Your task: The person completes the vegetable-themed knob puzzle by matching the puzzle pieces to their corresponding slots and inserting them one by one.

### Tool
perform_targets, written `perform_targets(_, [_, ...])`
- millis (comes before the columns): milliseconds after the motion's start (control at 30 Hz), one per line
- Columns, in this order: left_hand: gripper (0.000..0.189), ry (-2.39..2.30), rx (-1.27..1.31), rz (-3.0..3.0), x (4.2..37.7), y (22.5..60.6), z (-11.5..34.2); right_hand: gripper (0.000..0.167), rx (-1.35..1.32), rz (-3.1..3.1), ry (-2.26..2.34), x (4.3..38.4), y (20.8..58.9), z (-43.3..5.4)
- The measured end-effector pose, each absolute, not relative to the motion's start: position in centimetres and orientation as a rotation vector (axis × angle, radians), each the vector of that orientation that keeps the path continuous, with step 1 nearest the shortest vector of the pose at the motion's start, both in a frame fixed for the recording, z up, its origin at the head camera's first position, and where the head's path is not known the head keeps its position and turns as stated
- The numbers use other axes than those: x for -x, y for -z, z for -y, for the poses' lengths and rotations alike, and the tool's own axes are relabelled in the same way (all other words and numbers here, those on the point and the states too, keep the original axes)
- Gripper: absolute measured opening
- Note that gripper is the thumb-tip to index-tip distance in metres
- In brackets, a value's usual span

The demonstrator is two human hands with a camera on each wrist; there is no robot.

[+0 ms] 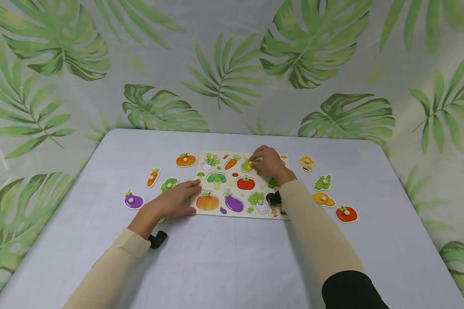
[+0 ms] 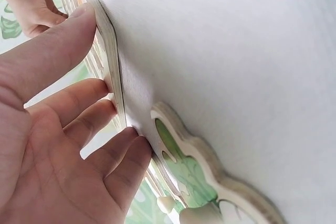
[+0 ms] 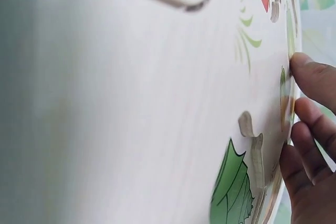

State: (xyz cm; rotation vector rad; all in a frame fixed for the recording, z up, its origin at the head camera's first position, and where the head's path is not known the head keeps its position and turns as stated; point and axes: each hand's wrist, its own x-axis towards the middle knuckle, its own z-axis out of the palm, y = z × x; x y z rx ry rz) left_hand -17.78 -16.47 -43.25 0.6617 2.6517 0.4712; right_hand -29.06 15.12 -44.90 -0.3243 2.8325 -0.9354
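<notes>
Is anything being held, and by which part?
Can't tell: the right hand is at the green pear shape, any grip hidden; the left hand touches the board.

- I am at a screened-off spot; whether it belongs to a home, a classroom or a studio, I cannot tell.
- Ahead of me and along both sides of my surface (image 1: 232, 262), a leaf-printed sheet (image 1: 222, 79) fills the view.
- The surface is pale, with rounded far corners.
- A vegetable puzzle board (image 1: 231, 184) gives it a play-corner look.
</notes>
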Motion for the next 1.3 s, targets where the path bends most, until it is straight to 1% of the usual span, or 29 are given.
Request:
perform_targets(833, [0.070, -0.474, -0.693, -2.665, 17.7, 43.3, 16.5, 0.021, 0.265, -2.789, 1.040, 28.9, 45.3, -14.9])
perform_targets(1000, [0.070, -0.476, -0.667, -2.655, 17.5, 43.4, 16.6, 0.022, 0.335, -2.823, 0.927, 28.7, 45.1, -14.7])
perform_targets(1133, [0.070, -0.475, -0.674, -2.650, 17.6, 43.5, 16.5, 0.026, 0.387, -2.851, 0.766, 28.3, 44.5, -14.9])
perform_targets(1300, [0.070, -0.476, -0.668, -2.665, 17.6, 43.4, 16.4, 0.036, 0.488, -2.868, 0.662, 27.7, 43.4, -15.7])
